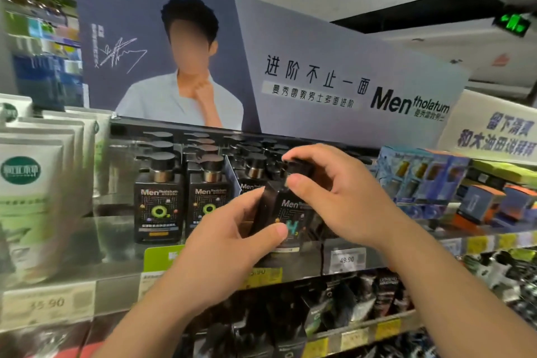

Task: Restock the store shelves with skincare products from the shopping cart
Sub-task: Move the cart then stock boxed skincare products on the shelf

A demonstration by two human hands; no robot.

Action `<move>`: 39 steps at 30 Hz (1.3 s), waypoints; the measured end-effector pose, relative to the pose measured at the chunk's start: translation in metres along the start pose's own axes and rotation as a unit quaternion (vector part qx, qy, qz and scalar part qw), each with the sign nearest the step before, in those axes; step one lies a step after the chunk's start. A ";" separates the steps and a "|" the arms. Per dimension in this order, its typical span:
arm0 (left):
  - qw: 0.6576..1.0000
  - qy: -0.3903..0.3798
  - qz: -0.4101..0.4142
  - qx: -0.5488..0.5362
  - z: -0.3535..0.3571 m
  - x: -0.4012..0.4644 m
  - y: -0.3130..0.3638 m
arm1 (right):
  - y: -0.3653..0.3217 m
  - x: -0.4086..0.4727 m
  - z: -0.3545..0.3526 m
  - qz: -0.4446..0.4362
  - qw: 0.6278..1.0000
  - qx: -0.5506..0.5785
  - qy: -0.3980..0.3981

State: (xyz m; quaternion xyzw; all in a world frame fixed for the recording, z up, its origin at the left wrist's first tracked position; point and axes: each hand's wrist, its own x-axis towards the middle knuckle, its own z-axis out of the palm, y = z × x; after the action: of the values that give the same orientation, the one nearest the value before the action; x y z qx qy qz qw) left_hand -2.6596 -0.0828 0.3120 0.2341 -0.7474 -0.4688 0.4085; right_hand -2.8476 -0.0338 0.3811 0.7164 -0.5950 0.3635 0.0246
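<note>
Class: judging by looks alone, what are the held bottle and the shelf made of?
Black pump bottle: probably glossy plastic, given soft highlights and printing directly on its face. Shelf: seemingly clear acrylic or glass, since it reflects the bottles and shows through.

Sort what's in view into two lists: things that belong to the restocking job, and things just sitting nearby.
Part of the job:
- black Mentholatum pump bottle, body gripped by the left hand, pump head pinched by the right hand
- matching black pump bottles on the shelf

Just nearby:
- white and green tubes
- blue boxed products
- Mentholatum banner
- price tag
</note>
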 end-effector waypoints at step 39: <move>0.990 0.130 -0.037 0.052 -0.016 -0.010 -0.023 | 0.017 -0.014 0.068 0.133 0.989 0.053 0.036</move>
State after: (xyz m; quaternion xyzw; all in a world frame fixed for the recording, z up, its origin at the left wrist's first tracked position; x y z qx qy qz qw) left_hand -2.6416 -0.0933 0.2913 0.3408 -0.7021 -0.4099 0.4721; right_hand -2.8292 -0.0587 0.3173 0.6179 -0.6635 0.4200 -0.0402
